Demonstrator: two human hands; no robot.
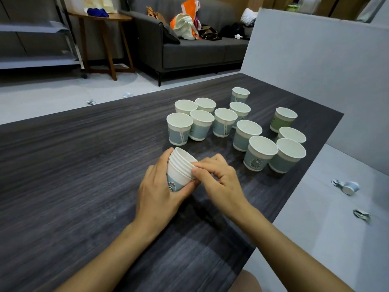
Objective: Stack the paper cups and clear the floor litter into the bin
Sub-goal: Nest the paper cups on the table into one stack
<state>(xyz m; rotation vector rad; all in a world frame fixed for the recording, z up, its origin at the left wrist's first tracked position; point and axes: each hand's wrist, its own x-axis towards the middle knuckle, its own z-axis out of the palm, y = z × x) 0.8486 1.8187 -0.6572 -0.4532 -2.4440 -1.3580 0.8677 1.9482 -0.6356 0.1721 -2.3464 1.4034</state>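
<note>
Item: nested stack of cups, several rims showing, held just above the dark table near its middle front, tilted so its long axis runs from the base at lower left to the open mouth at upper right, away from the person. Left hand: wrapped round the stack's wall from the left, thumb under the printed side, grasping it firmly. Right hand: fingers curled, thumb and fingertips pinching at the rims on the stack's right side, apparently seating or aligning the top cup; grasping the rims, not free. Loose cups: a left cluster of upright cups directly beyond the stack's mouth, the nearest cup close ahead of the left hand; a right cluster ahead and to the right, nearer the right hand, its outermost cup close to the table's right edge. Judgement: the next cup lies forward of the grip, so the right hand is the better placed to fetch while the left keeps the stack; the mouth already faces the supply. Open room: broad bare table to the left and front; tight on the right beside the edge. Floor litter: crumpled pieces and on the floor to the right, further scraps beyond the far edge. Bin: not in view.
</note>
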